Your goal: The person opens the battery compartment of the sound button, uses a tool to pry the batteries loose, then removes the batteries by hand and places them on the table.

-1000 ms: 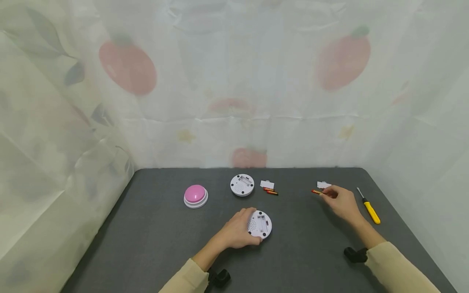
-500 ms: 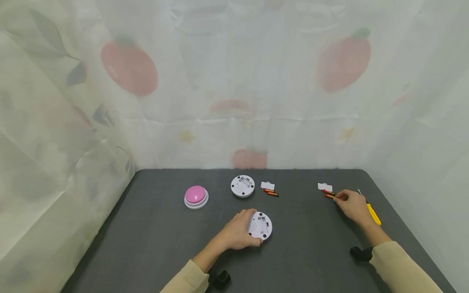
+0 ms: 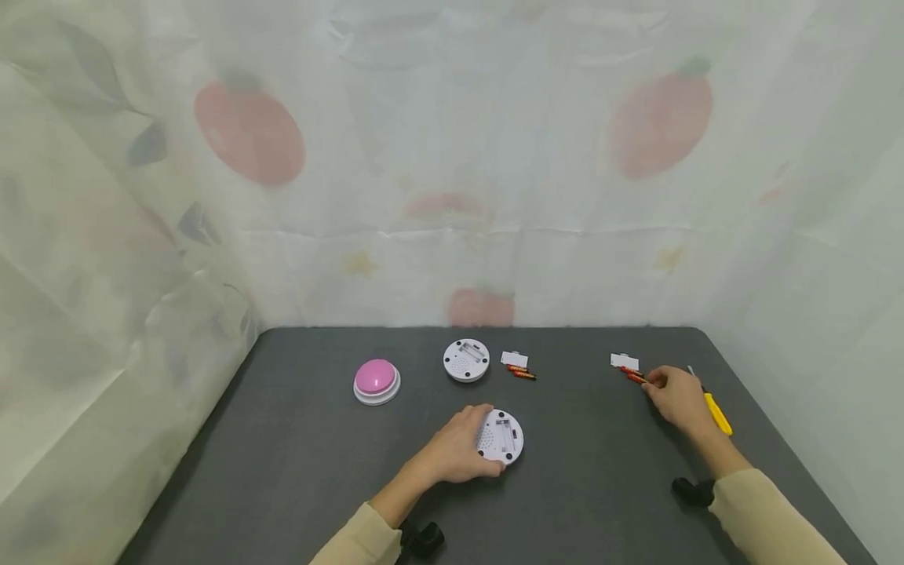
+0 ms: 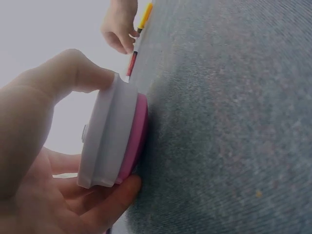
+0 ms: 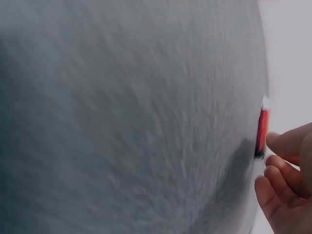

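Note:
In the head view my left hand [image 3: 459, 445] grips the rim of a white round push-button device [image 3: 503, 437], turned upside down with its battery slot facing up. The left wrist view shows its pink dome [image 4: 135, 139] down against the table, with thumb and fingers on opposite sides. At the right, my right hand [image 3: 678, 399] has thumb and fingers at the end of a red battery [image 3: 635, 378]; the right wrist view shows them pinching that end of the battery [image 5: 262, 131]. A second battery [image 3: 625, 369] lies beside it, near a white battery cover [image 3: 625, 361].
A second upturned device [image 3: 466, 361] stands at the back, with another cover [image 3: 515, 359] and two batteries [image 3: 521, 372] beside it. An upright pink button [image 3: 376, 380] is at left. A yellow-handled screwdriver [image 3: 717, 413] lies right of my right hand on the dark table [image 3: 297, 471].
My right hand has moved right and slightly toward me with a battery, which now lies by the white cover beside another one. The left hand and its device have stayed put.

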{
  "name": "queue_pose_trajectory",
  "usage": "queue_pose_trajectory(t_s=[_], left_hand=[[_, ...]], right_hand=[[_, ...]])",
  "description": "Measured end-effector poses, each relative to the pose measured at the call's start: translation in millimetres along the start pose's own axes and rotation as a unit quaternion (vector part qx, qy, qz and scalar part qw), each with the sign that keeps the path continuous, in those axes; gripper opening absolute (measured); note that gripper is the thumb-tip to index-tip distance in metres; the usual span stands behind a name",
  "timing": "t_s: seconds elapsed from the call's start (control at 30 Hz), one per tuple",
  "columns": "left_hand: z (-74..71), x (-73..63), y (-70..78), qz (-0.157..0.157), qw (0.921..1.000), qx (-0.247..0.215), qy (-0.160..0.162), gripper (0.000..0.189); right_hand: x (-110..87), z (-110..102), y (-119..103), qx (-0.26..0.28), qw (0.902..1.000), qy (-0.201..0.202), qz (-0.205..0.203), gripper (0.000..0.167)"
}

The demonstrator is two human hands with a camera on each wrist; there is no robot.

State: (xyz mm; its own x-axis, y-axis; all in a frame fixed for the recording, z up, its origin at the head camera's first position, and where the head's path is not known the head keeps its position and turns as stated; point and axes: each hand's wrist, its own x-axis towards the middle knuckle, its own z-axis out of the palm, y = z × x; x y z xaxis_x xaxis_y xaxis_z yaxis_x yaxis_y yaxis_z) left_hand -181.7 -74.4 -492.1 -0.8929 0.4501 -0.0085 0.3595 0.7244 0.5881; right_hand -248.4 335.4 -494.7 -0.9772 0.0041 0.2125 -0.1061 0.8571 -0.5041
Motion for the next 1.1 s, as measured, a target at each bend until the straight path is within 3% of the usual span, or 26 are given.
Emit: queue_pose_trajectory(t_s=[0.2, 0.43, 0.67, 0.83, 1.1], left_hand=[[-2.2, -2.5, -1.9, 0.004, 1.0000, 0.001, 0.000, 0.092], [-2.8, -3.7, -1.7, 0.002, 0.9999, -0.012, -0.004, 0.094], [-4.8, -2.4, -1.2, 0.003, 0.9996, -0.027, -0.008, 0.095], [-6.2, -2.3, -1.1, -0.002, 0.9988, -0.047, -0.017, 0.098], [-6.9, -2.1, -3.7, 0.027, 0.9977, -0.058, -0.021, 0.092]], right_hand=[[-16.6, 6, -27, 0.041, 0.9976, 0.024, -0.050, 0.016], [-34.7, 17, -60, 0.095, 0.9882, 0.042, -0.113, 0.012], [-50.0, 23, -91, 0.155, 0.9816, -0.008, -0.112, 0.017], [-57.6, 29, -107, 0.164, 0.9787, -0.043, -0.115, 0.021], [-68.4, 41, -127, 0.198, 0.9638, -0.114, -0.138, 0.033]])
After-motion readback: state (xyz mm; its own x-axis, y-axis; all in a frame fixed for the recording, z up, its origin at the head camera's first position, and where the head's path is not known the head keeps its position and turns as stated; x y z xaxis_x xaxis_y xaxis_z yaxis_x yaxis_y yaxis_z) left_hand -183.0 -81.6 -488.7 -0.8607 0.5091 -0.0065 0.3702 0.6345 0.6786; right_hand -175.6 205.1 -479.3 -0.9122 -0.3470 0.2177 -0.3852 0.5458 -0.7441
